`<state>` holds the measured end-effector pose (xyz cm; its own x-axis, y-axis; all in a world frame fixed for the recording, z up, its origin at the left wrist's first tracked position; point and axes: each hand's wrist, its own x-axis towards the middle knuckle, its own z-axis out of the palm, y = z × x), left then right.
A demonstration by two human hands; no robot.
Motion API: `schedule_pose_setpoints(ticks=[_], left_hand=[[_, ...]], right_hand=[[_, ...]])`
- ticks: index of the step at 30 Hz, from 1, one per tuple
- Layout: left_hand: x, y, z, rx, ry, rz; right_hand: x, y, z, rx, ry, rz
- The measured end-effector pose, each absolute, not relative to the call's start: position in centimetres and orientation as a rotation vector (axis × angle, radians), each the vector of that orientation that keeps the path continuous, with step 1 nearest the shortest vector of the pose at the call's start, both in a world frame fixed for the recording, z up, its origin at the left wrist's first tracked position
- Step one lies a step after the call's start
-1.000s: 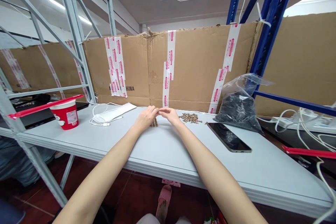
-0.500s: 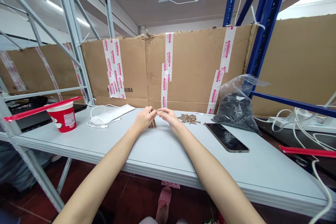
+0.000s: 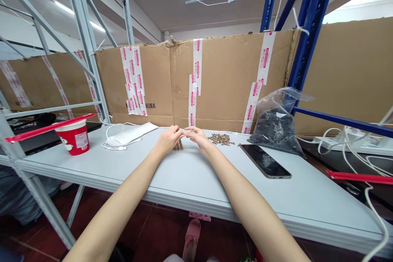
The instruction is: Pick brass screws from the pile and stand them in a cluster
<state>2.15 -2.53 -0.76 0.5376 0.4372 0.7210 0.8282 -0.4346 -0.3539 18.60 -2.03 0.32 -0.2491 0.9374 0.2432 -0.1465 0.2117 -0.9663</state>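
Hardly anything has moved: left hand (image 3: 168,139) and right hand (image 3: 200,138) meet at bent fingertips, any pinch indiscernible; knobbly brass-coloured rows (image 3: 179,145) sit beneath the left fingers, a jumbled brass-coloured heap (image 3: 221,139) rightward.

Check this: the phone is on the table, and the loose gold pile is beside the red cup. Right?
Not quite: the head view shows the loose gold pile beside the right hand, not the red cup. The phone is on the table, yes.
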Motion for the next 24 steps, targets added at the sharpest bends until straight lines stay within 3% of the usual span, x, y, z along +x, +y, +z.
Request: schedule_pose_setpoints(ticks=[24], left_hand=[[2.25,-2.53,-0.82,-2.199,-1.018,-0.730]], right_hand=[[18.67,-2.55,0.66,-0.839,-1.406,1.287]])
